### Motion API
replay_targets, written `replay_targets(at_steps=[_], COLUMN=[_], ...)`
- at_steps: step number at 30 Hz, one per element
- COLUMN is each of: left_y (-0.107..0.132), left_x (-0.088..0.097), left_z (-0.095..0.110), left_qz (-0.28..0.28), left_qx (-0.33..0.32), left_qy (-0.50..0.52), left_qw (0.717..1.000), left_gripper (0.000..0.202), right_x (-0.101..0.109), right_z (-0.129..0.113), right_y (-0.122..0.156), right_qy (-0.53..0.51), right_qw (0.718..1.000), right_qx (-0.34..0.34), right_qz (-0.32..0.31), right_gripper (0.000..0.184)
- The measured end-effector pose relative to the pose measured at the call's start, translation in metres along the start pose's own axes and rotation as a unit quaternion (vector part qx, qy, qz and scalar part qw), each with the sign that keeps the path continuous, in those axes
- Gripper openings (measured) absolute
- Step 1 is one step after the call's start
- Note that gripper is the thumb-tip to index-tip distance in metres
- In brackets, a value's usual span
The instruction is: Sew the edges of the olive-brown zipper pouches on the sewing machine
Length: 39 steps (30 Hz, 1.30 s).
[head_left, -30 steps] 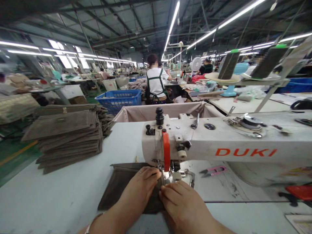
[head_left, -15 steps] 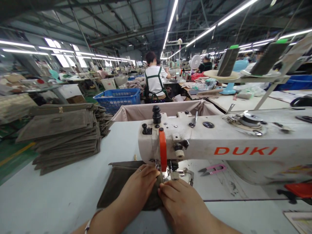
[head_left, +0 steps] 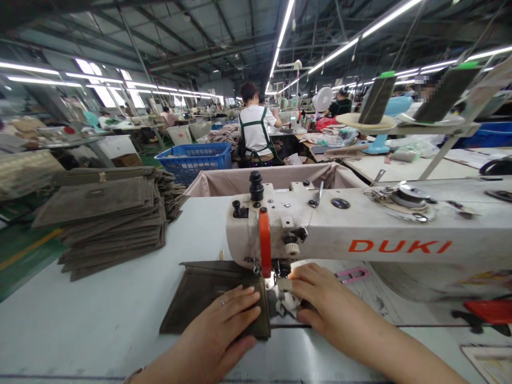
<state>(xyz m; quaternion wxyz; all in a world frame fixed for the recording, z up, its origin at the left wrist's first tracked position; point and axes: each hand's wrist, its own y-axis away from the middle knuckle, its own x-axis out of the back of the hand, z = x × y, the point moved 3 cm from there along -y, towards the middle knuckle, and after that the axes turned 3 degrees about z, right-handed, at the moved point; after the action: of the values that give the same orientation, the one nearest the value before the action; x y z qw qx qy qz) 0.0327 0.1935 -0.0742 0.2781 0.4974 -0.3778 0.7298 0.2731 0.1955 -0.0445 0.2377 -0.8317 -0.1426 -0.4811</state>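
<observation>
My left hand lies flat with spread fingers on a dark olive fabric pouch, pressing it to the table. The pouch's right edge runs beside the presser foot of a white sewing machine. My right hand is at the right of the needle area, its fingers curled over a small metal edge guide with a pale block on it. The thumb sits below the other fingers, and part of the guide is hidden. Behind this hand lie pink thread snips, their blades covered.
A stack of similar olive pouches stands at the table's left. Beyond the machine are a fabric-lined bin, a blue basket and a seated person. Thread cones stand at the upper right.
My right hand has let go of the pouch's edge and moved right to the guide. My left hand has slid back from the needle and flattened on the pouch.
</observation>
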Motion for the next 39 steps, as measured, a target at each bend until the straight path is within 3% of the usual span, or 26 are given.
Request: replay_targets(at_steps=[2,5,9,12,14,17,20,23,30,39], left_y=[0.0,-0.003,-0.004,-0.003,-0.004,-0.006,-0.008,-0.009,-0.021,-0.031], left_x=[-0.002,-0.005,-0.004,0.004,0.009,0.011,0.01,0.008,0.003,0.003], left_z=[0.002,0.002,-0.002,-0.007,-0.009,-0.006,-0.004,0.0,0.017,0.001], left_qz=[0.029,0.057,0.076,0.1,0.105,0.086,0.089,0.085,-0.007,-0.015], left_qx=[0.0,0.021,0.068,0.135,0.151,0.113,0.1,0.08,-0.037,-0.053], left_qy=[0.008,0.028,0.075,0.128,0.144,0.143,0.131,0.092,-0.058,-0.065], left_qw=[1.0,0.998,0.992,0.977,0.972,0.98,0.982,0.989,0.998,0.996], left_gripper=[0.038,0.044,0.04,0.032,0.033,0.038,0.04,0.04,0.043,0.039], right_x=[-0.014,-0.032,-0.032,-0.03,-0.032,-0.033,-0.033,-0.037,-0.054,-0.049], right_z=[0.01,0.013,-0.007,-0.025,-0.032,-0.035,-0.033,-0.033,-0.033,-0.032], right_y=[-0.007,-0.011,-0.001,0.006,0.008,0.007,0.007,0.009,0.012,0.007], right_qy=[0.029,0.049,-0.007,-0.064,-0.069,-0.054,-0.05,-0.045,-0.045,-0.038], right_qw=[0.996,0.992,0.997,0.991,0.987,0.988,0.991,0.987,0.976,0.98], right_qx=[-0.049,-0.071,0.028,0.119,0.144,0.144,0.124,0.149,0.206,0.18], right_qz=[0.063,0.087,0.07,0.022,-0.006,-0.01,0.026,0.029,0.059,0.075], right_gripper=[0.026,0.011,0.009,0.021,0.016,0.006,0.012,0.023,0.015,0.019])
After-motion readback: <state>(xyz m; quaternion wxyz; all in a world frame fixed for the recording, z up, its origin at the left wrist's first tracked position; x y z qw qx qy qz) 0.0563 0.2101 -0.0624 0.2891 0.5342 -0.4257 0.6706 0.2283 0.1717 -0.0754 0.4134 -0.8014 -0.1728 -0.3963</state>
